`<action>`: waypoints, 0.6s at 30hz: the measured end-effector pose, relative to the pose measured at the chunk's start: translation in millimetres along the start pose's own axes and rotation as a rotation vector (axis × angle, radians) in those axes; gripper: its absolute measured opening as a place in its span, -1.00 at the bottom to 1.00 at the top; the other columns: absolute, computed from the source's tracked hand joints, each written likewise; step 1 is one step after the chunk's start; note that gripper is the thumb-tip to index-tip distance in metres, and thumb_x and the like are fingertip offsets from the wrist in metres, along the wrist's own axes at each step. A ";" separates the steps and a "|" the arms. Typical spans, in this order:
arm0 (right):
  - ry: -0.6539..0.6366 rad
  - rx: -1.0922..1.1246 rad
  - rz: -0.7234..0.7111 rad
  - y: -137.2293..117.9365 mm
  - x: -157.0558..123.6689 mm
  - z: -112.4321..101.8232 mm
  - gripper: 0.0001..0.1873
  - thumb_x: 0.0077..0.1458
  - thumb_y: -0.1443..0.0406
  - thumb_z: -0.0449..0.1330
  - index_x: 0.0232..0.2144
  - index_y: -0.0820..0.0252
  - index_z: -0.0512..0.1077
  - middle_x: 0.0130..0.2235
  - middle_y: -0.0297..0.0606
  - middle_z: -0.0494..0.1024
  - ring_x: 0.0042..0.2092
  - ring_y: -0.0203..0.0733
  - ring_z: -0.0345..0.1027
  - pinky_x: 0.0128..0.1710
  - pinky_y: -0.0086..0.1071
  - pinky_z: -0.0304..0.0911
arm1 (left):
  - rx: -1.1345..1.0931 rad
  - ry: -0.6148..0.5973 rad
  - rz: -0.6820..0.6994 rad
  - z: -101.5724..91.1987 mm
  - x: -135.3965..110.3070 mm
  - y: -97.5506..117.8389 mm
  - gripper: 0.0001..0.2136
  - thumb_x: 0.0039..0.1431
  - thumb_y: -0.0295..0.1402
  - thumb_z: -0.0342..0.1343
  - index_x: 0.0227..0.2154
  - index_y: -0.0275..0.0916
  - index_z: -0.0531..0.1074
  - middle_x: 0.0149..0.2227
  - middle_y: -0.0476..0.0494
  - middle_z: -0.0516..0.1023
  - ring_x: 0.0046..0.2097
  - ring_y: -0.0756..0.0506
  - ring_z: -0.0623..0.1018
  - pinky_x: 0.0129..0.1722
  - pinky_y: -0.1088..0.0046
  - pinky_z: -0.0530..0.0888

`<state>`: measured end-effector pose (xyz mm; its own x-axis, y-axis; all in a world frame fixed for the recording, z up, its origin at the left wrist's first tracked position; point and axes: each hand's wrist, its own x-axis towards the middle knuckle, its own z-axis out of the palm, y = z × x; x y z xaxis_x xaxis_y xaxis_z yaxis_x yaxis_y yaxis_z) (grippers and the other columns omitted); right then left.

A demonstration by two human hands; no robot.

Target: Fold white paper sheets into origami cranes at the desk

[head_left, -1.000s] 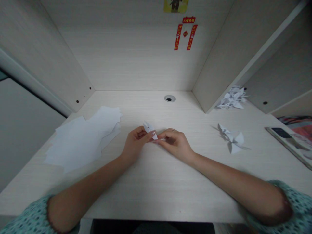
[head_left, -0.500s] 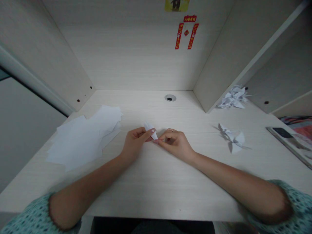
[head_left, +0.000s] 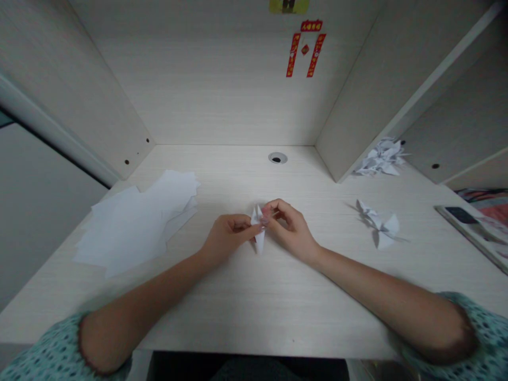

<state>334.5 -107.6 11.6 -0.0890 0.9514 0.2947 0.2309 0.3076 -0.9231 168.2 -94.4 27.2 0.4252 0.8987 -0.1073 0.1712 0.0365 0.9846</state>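
A small piece of folded white paper (head_left: pixel 259 244) stands nearly upright between my hands, just above the middle of the desk. Its pointed lower end shows below my fingers, and two narrow tips stick up at the top. My left hand (head_left: pixel 232 233) pinches it from the left, thumb across its front. From the right, my right hand (head_left: pixel 289 226) pinches its upper right side between thumb and fingertips. The fingertips of both hands nearly meet and cover the paper's middle.
Loose white paper sheets (head_left: pixel 135 227) lie spread at the left. To the right rest a couple of folded paper cranes (head_left: pixel 383 230), with a heap of more folded paper (head_left: pixel 381 157) behind by the upright panel (head_left: pixel 357 106). A flat tablet-like object (head_left: pixel 472 233) lies far right.
The folded paper has turned from slanting to nearly upright and shifted slightly right. My right hand has moved up to its upper side, while my left hand has slid a little right.
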 end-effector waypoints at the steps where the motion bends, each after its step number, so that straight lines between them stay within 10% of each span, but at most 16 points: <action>1: -0.014 0.022 0.002 0.5 0.5 0.0 -0.80 0.03 0.17 0.22 -0.33 0.18 0.43 -0.39 -0.29 0.49 -0.36 -0.26 0.34 -0.35 -0.38 0.23 | 0.031 -0.045 -0.007 1.2 -1.3 0.6 -0.73 -0.03 -0.17 0.19 -0.65 -0.27 0.45 -0.62 0.00 0.43 -0.55 0.04 0.36 -0.53 0.55 0.24; 18: -0.039 0.153 0.133 4.2 4.1 1.4 -0.74 -0.09 0.13 0.30 -0.58 0.21 0.51 -0.52 -0.30 0.48 -0.44 -0.29 0.29 -0.42 -0.39 0.18 | 0.182 -0.073 0.028 1.7 -2.0 -4.4 -0.70 0.00 -0.14 0.14 -0.66 -0.27 0.41 -0.65 0.03 0.36 -0.59 0.06 0.27 -0.58 0.55 0.14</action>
<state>333.7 -102.4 8.7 -0.1061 0.9813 0.1607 0.0933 0.1707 -0.9809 168.2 -97.1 22.8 0.4941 0.8640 -0.0964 0.3137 -0.0737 0.9467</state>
